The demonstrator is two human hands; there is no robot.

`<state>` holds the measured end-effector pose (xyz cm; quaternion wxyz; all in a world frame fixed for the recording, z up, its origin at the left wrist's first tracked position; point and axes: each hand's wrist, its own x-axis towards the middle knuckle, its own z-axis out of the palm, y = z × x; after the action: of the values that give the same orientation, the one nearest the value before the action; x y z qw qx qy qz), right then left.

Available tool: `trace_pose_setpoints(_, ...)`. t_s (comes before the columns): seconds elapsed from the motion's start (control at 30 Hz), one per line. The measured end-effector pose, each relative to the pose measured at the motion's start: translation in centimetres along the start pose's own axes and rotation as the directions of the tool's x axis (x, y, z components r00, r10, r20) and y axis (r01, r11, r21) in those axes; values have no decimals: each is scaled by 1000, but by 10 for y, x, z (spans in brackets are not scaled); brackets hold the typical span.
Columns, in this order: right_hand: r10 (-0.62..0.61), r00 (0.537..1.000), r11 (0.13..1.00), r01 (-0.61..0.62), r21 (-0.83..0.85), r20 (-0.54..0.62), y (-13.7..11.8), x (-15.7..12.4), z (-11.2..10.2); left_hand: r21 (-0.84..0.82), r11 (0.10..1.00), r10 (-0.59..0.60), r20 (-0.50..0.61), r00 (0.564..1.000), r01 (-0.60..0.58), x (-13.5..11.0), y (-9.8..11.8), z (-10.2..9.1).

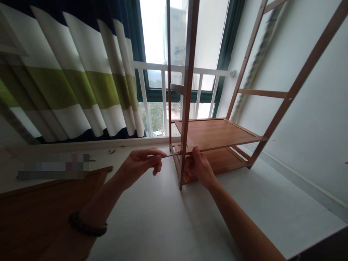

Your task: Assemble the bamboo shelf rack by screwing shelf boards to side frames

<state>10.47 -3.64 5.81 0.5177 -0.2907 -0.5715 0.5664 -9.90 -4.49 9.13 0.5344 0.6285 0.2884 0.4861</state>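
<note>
A wooden shelf rack stands on the white surface ahead of me, its lower shelf boards reaching back toward the window. My left hand (144, 161) is closed in a pinch on a thin metal rod that looks like a hex key (171, 155). The rod's far end meets the outer side of the front left post (187, 108), at the height of the upper shelf board (220, 132). On the other side of that post, my right hand (198, 166) grips the board's front corner, thumb on top and fingers curled beneath. The rod's tip is hidden at the post.
Another wooden panel (49, 206) lies at the lower left. Several small screw-like pieces (112, 151) rest near the window ledge. A striped curtain (98, 87) hangs at left, and a white railing (163, 69) crosses the window. The lower shelf board (225, 161) sits under the upper one.
</note>
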Motion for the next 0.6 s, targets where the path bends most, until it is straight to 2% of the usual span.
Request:
trace_pose_setpoints(0.1, -8, 1000, 1000, 8, 19, 6, 1, 0, -1, -197, 947, -246, 55, 968, 252, 0, -1, -1)
trace_pose_setpoints(0.17, -10, 1000, 999, 10, 41, 8, 2, 0, -1, -302, 895, -323, 69, 944, 329, 1, -1, 1)
trace_pose_setpoints(0.3, -9, 1000, 998, 8, 55, 18, 2, 0, -2, -479, 807, -367, 53, 929, 346, 2, -3, 7)
trace_pose_setpoints(0.43, -1, 1000, 1000, 1, 28, 18, 0, 0, -1, -569, 758, -343, 69, 937, 319, 3, -5, 12)
trace_pose_setpoints(0.5, 0, 1000, 1000, 0, 16, 8, -1, 0, -1, -557, 771, -335, 59, 940, 310, 4, -6, 12)
trace_pose_setpoints(0.6, 8, 1000, 1000, -8, 30, 11, 0, 0, -1, -437, 849, -315, 30, 949, 296, 4, -4, 9)
